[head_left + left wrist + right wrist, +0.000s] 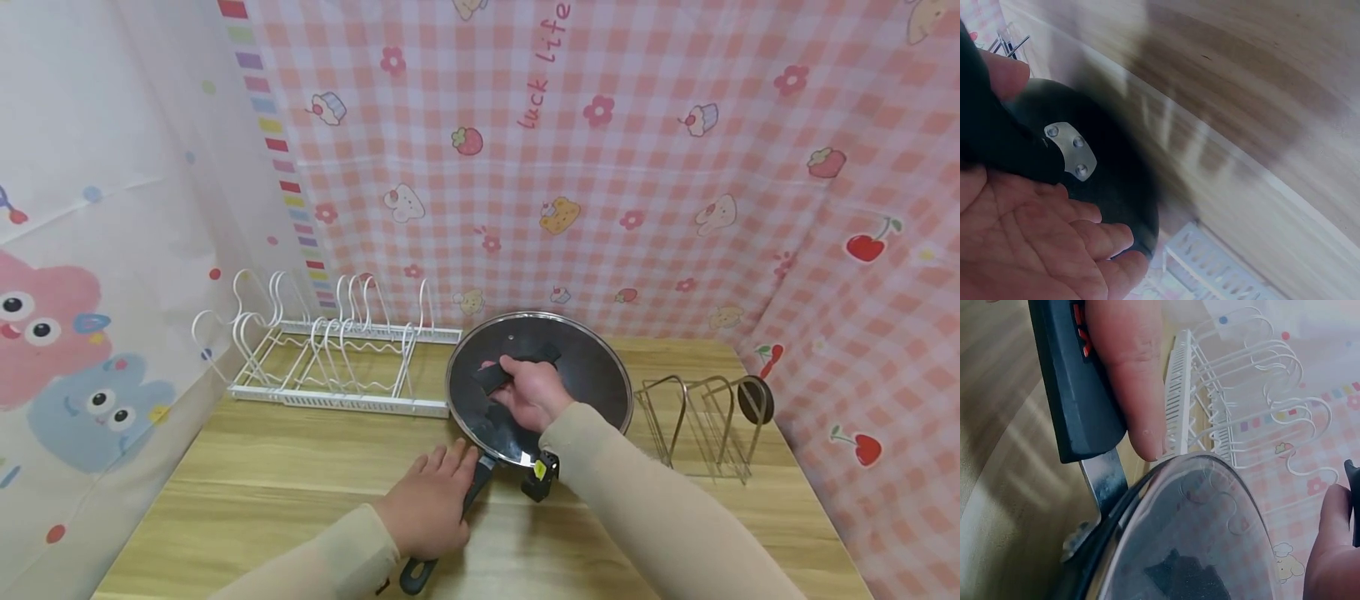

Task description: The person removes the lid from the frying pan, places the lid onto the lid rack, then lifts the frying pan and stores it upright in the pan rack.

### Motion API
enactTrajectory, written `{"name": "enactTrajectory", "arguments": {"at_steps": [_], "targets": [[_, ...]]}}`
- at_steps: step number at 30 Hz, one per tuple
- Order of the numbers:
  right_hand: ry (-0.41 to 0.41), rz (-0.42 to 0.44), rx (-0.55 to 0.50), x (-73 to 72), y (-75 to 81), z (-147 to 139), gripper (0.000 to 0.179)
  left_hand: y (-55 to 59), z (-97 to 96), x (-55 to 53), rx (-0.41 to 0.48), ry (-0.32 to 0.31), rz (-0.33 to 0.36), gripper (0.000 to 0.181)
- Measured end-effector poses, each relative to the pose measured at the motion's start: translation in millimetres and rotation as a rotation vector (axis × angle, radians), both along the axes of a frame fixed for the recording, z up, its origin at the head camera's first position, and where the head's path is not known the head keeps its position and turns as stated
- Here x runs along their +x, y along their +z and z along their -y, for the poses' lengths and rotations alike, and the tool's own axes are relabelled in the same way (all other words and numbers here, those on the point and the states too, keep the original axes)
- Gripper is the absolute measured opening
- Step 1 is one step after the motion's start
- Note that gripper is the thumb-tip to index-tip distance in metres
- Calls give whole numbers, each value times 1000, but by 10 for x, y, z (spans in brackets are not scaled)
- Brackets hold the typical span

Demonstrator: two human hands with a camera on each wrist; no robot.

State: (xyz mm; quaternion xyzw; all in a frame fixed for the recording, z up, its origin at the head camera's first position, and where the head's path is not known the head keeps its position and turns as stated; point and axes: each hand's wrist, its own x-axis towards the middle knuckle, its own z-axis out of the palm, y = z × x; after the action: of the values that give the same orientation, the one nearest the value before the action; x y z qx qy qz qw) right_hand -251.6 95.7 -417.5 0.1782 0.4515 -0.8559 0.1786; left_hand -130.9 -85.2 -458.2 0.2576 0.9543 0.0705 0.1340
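Observation:
A dark frying pan (1125,162) stands on the wooden table, its glass lid (596,375) over it in the head view. My right hand (532,396) grips the black lid handle (491,379), fingers curled around it. At the right edge of the right wrist view, part of that hand shows against the handle. My left hand (431,504) lies across the pan's black handle (482,479), fingers stretched toward the pan. In the left wrist view its palm and straight fingers (1107,237) lie along one side of the handle, the thumb on the other.
Left of the pan is a white wire rack (337,404), close to the pan's rim. A metal wire rack (678,417) stands to the right, with a round black piece (755,400) at its far end. Patterned cloth (525,208) hangs behind the table (285,483).

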Motion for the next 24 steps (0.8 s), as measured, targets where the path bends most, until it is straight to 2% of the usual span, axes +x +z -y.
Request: {"name": "enactTrajectory", "arguments": {"at_steps": [6, 14, 24], "targets": [[-25, -28, -33, -10, -20, 10, 54, -6, -24, -1, -24, -17, -20, 86], [-70, -18, -52, -32, -23, 46, 53, 1, -49, -10, -46, -29, -19, 86], [-86, -5, -77, -45, -51, 54, 63, -17, -57, -13, -37, -28, -13, 86]]}}
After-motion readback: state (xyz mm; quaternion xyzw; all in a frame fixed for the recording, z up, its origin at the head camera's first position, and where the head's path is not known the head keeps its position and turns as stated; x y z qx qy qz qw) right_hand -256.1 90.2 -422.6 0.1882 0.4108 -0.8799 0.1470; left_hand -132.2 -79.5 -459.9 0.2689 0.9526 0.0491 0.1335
